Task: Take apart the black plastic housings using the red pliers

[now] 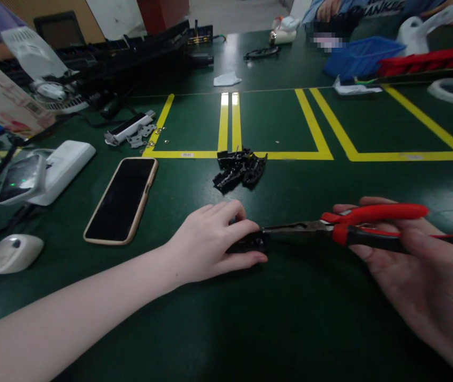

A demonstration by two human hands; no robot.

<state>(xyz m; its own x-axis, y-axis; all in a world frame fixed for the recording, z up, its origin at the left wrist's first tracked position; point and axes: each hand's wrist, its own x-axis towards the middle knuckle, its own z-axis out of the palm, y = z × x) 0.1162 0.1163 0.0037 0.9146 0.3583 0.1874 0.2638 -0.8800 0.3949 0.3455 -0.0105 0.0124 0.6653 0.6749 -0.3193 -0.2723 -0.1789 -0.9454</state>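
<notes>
While the left hand (214,236) apparently grips a half-hidden black part (253,243), the right hand (423,270) clasps pliers (369,215).

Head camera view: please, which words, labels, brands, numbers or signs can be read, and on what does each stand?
"ANKEE": on a co-worker's top; its ends are unclear.
Two labels on the yellow tape: too small to read.
Print on the package at left: too blurred to read.
</notes>
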